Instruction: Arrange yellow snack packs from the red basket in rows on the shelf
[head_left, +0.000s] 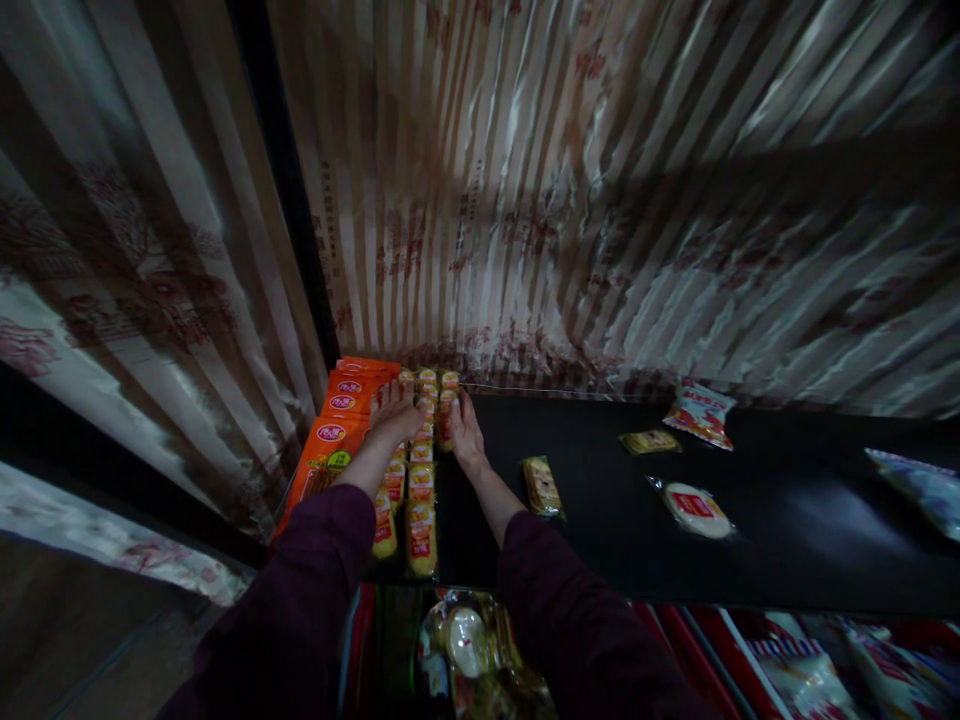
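Observation:
Rows of small yellow wrapped cakes [421,483] with red and white labels stand at the left end of a black shelf [480,540]. Orange packets [328,432] lie along their left side. My left hand [395,412] reaches over the back of the rows, fingers stretched out, where cakes and orange packets meet. Flat along the right side of the rows lies my right hand [466,436], its fingers extended and touching the rearmost cakes [447,412]. My palms and the parts of the packs under them are hidden.
Right of my hands lie a loose wrapped cake [542,487], another small packet [649,441], a round white wrapped item [696,510] and a snack bag [701,412]. A patterned curtain-like sheet [525,250] hangs behind. Bins of packaged snacks [469,645] sit below the front edge.

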